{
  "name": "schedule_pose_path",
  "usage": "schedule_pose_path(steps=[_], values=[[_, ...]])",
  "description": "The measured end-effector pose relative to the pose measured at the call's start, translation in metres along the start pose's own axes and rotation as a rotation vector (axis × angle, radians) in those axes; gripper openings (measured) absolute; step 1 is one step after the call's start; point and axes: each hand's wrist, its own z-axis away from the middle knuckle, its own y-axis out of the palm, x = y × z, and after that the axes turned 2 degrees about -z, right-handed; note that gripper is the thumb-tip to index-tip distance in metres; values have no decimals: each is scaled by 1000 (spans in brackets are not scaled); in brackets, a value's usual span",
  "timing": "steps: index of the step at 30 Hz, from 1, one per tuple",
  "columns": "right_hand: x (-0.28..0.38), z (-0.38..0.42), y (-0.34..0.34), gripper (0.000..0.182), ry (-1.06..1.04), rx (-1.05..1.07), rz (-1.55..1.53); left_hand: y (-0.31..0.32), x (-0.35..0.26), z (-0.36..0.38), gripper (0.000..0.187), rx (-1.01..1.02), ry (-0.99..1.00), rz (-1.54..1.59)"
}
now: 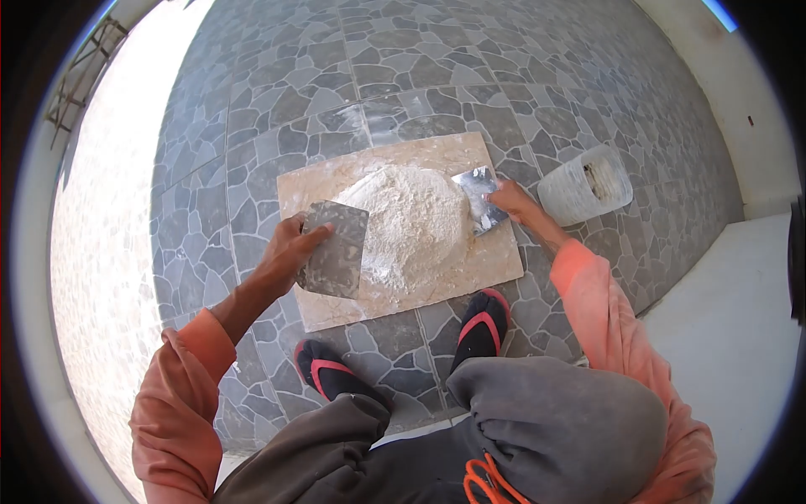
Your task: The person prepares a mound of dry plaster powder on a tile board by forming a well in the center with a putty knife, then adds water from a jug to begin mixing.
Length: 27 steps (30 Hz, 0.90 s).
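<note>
A heap of white powder (411, 218) lies on a beige square tile (336, 312) on the floor. My left hand (295, 244) grips a grey, speckled flat piece (337, 252), perhaps a piece of tile, with the thumb on top. This piece is tilted along the left side of the heap. On the opposite side my right hand (512, 202) is closed on a shiny metal scraper blade (480, 200), its edge against the powder. The fingers beneath both pieces are mostly hidden.
To the right of the tile a whitish plastic bucket (579, 185), smeared with residue, stands or leans on the stone-patterned floor (403, 50). My feet in black socks and red-strapped sandals (484, 328) are close to the tile's near edge. A pale wall (714, 76) borders the right side.
</note>
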Motion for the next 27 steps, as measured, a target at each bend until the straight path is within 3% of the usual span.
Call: schedule_pose_path(steps=[5, 8, 14, 20, 26, 27], values=[[18, 18, 9, 51, -92, 1, 16, 0, 4, -3, 39, 2, 47, -6], [-2, -7, 0, 54, -212, -112, 302, -2, 6, -2, 41, 0, 39, 13], [75, 59, 38, 39, -379, -82, 472, -7, 12, -5, 41, -2, 24, 2], [102, 74, 100, 32, -488, -21, 925, -7, 9, -2, 42, 5, 12, 1], [122, 50, 75, 39, -565, -56, 868, -8, 12, 0, 42, 14, 13, 18], [121, 45, 60, 39, -484, -52, 769, -8, 13, -1, 42, 17, 10, 19]])
